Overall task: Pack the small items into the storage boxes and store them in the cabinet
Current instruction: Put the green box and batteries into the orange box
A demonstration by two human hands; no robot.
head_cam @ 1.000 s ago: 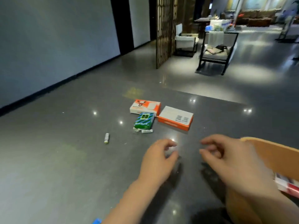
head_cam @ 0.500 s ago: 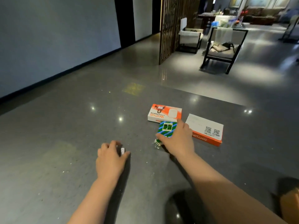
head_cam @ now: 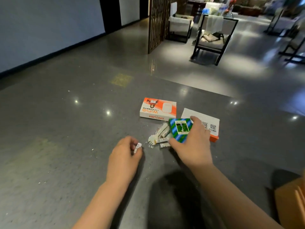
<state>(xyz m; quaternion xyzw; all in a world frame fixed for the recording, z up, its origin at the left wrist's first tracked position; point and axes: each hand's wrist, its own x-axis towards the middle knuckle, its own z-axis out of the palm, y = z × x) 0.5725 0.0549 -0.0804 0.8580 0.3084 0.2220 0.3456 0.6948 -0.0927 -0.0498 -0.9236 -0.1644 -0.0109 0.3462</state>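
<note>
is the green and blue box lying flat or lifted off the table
Lifted and tilted: the right hand grips the green and blue box above the small packets.

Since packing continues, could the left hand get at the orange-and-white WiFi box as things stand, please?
Probably yes: the orange-and-white WiFi box lies uncovered ahead, but the left hand already holds a small white battery.

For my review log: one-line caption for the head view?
Left hand holds small white battery; right hand grips green-and-blue striped box.

Your left hand (head_cam: 124,157), low in mid-frame, curls round a small white tube (head_cam: 137,147), while your right hand (head_cam: 192,146), just right of it, grips a green-and-blue box (head_cam: 179,129), both forearms bare.
</note>
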